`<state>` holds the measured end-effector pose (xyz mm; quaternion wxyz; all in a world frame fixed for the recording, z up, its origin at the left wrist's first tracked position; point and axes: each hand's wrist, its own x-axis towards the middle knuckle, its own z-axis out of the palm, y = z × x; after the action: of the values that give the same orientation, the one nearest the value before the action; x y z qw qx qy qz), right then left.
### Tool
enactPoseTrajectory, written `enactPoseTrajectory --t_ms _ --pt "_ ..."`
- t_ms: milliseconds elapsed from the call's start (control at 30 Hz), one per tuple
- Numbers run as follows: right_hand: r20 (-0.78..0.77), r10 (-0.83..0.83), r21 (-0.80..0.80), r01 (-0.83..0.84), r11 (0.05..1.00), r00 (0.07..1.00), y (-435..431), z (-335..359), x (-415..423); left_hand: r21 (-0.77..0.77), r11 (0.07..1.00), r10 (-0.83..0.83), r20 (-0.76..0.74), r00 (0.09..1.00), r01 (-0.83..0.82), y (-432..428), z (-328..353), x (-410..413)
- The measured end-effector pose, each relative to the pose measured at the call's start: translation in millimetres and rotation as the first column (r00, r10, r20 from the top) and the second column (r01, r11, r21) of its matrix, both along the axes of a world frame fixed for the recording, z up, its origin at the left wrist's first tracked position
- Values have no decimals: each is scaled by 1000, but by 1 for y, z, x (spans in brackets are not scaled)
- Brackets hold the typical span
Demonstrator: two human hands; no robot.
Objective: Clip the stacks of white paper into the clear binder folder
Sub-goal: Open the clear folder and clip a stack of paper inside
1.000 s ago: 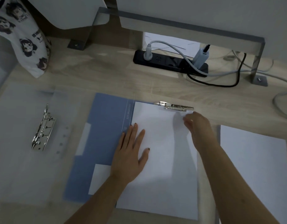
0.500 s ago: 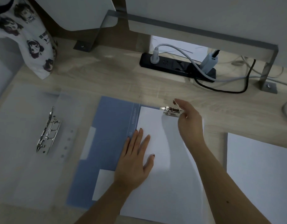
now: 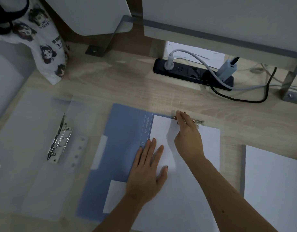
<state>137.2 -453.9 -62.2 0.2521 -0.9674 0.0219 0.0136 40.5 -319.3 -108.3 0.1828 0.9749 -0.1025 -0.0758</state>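
Landmark: blue folder [image 3: 121,148], lying open and flat on the wooden desk [image 3: 111,84].
Paper stack [image 3: 183,190]: white sheets resting on the blue folder's right half, top edge under a metal clip [image 3: 197,122].
Left hand [image 3: 148,169]: spread flat, palm down, fingers extended, pressing the stack near the folder's spine.
Right hand [image 3: 188,139]: fingers curled onto the metal clip at the stack's top edge; clip partly hidden, so grip details cannot be told.
Clear binder folder [image 3: 27,139]: translucent, open, just left of the blue folder, with its silver ring mechanism [image 3: 59,141] exposed.
Second paper stack [image 3: 275,186]: white, right of the blue folder, apart from it.
Power strip [image 3: 193,74]: black, beyond the blue folder, with plugs and cables attached.
Printed tote bag [image 3: 44,47]: far left of the desk, behind the clear binder folder.
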Motion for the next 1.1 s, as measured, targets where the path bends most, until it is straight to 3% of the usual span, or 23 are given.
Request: enactPoseTrajectory --t_ms 367,567,833,1000,1100 --pt "-87 152 -162 -165 973 985 -6 -10 5 16 1000 0 -2 1000 0 1 -1 0" --pt "-132 119 -77 -129 989 984 -8 -5 -1 10 1000 -1 6 1000 1 1 1 1" --pt "-235 -89 162 129 978 968 -79 31 -69 15 999 -29 -13 999 29 4 2 1" --pt "-282 -313 50 339 939 907 -152 36 -142 -82 987 141 7 990 -140 -33 24 -3" --pt "-253 -406 -1 419 908 878 -177 35 -170 -311 941 109 -97 989 -135 -87 53 -18"
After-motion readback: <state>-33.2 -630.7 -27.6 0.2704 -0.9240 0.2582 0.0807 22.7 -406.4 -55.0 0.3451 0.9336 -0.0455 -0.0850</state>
